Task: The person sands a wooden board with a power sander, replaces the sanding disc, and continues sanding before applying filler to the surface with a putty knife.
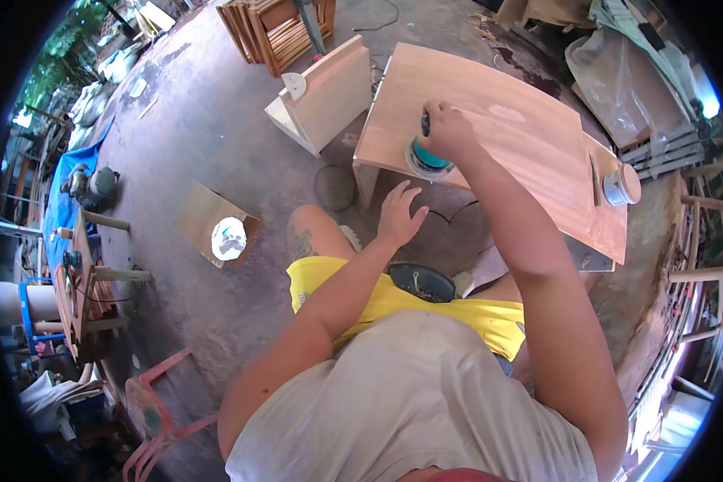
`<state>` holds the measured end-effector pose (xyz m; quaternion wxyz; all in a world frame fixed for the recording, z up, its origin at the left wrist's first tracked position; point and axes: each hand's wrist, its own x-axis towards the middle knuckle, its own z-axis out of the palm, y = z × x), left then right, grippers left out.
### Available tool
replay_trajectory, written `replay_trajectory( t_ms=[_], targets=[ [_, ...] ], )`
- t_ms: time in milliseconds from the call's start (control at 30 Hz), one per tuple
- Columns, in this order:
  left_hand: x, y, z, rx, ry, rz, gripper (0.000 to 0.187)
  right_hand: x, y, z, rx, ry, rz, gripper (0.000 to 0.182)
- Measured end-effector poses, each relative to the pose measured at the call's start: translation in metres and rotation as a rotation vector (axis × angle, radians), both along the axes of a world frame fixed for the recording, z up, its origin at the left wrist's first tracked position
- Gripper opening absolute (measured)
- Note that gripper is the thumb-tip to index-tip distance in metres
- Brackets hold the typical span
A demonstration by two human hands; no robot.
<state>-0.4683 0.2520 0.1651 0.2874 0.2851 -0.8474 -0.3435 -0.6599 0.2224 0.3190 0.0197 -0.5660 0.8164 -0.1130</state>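
A wide wooden panel lies in front of me, with a pale patch on its surface. Over its near left edge, my right hand is closed around a small dark object that its fingers partly hide. Directly beneath that hand is a round container with teal colour showing in it. My left hand hangs in the air left of the container, fingers apart, holding nothing. At the panel's right end sits a can beside a thin flat strip.
A pale wooden box piece stands left of the panel. Stacked wooden frames are behind it. Left on the floor lies a board bearing a bright white item. A red chair is at lower left.
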Motion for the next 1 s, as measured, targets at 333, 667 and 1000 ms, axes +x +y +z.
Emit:
replay_trajectory(
  t_ms=[333, 667, 1000],
  targets=[
    [0.016, -0.068, 0.002, 0.388, -0.145, 0.046, 0.032, 0.066, -0.095, -0.011, 0.005, 0.095, 0.133, 0.050],
    [0.032, -0.098, 0.022, 0.507, -0.054, 0.090, 0.034, 0.082, -0.118, 0.009, 0.181, 0.082, 0.184, 0.047],
    [0.026, -0.097, 0.023, 0.590, 0.211, 0.247, 0.028, 0.057, -0.102, 0.011, 0.229, -0.004, 0.077, 0.043]
  ],
)
